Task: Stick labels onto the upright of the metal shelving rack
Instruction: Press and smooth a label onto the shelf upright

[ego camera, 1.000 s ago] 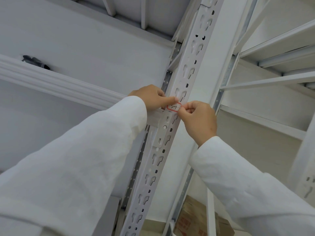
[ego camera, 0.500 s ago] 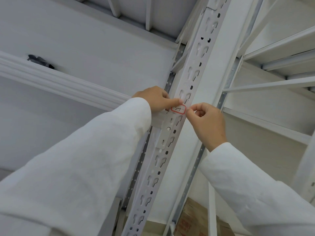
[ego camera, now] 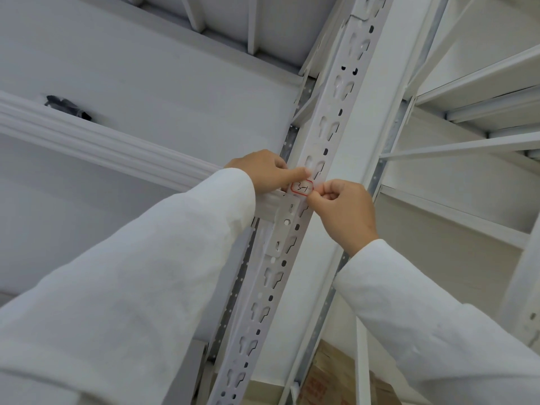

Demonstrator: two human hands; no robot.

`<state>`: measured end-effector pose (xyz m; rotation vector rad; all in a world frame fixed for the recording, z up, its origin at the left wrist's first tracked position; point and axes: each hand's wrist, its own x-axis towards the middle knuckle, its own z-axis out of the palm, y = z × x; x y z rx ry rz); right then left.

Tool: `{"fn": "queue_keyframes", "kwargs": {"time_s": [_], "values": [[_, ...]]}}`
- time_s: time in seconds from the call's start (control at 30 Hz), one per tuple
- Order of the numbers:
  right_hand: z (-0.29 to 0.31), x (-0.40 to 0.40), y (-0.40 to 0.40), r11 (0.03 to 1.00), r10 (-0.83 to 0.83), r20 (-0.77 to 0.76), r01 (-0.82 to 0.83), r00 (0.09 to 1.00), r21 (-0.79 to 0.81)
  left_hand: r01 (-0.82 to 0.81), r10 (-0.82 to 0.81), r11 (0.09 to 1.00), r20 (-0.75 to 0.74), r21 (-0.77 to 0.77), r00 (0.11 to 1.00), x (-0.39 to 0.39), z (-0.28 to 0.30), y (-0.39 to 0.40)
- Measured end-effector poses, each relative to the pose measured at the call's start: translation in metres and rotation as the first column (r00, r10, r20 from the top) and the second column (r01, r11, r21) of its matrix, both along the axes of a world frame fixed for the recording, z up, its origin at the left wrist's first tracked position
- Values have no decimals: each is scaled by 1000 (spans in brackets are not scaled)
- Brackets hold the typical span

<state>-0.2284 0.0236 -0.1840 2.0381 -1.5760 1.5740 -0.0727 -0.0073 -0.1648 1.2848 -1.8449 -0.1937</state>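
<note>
Head view: I judge one red-bordered label (ego camera: 301, 187) nearly stuck on the slotted upright (ego camera: 327, 133) at beam height, left hand (ego camera: 264, 171) pressing it by fingertip, right hand (ego camera: 344, 209) pinching its edge; no others visible.

Label (ego camera: 301, 188) writing illegible (edges under fingertips (ego camera: 305, 172)); box (ego camera: 321, 384) print blurred.
</note>
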Motion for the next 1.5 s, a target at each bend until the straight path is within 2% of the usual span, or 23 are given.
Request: {"fn": "queue_keyframes", "kwargs": {"time_s": [0.27,0.43,0.67,0.97,1.3,1.5], "values": [[-1,0,1,995,102,41,-101,994,-22,2,-2,1000,-24,15,1000,0,1,3],[1,-2,1,990,140,-41,-141,989,-27,-3,4,1000,-21,9,1000,0,0,4],[2,-5,1,992,94,-161,-106,982,-66,-2,2,1000,-8,4,1000,0,0,6],[-4,-9,-1,981,61,-50,-69,997,-182,28,-28,1000,10,6,1000,3,0,6],[-5,2,-2,979,76,-69,-87,995,-182,29,-29,999,27,-13,999,4,0,2],[-7,-1,-2,959,9,-225,-72,974,-273,22,-21,1000,34,-22,999,4,0,3]]}}
